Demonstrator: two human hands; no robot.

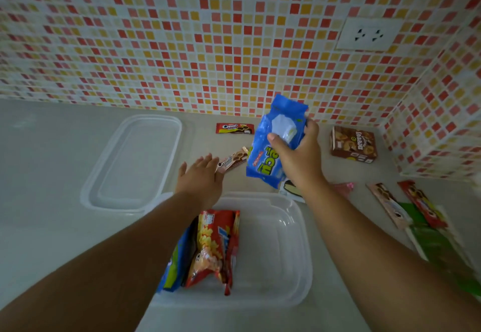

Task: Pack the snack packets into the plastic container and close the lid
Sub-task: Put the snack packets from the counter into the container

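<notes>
wall tiles (182, 45): mosaic of red, orange, yellow, cream. my right hand (299, 157) holds a blue packet (270, 154), green lettering. container (286, 266) clear, red-yellow packet (216, 245) inside. brown box (354, 144). white outlet (368, 35).

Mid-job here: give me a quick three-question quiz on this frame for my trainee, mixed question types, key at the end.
1. True or false: the lid is already on the plastic container.
2. Which hand holds the blue packet?
3. The left hand is: A) gripping the red packet in the container, B) open, fingers touching a small brown packet, C) pressing the wall socket.

Key: 1 false, the lid lies apart on the counter; 2 the right hand; 3 B.
</notes>
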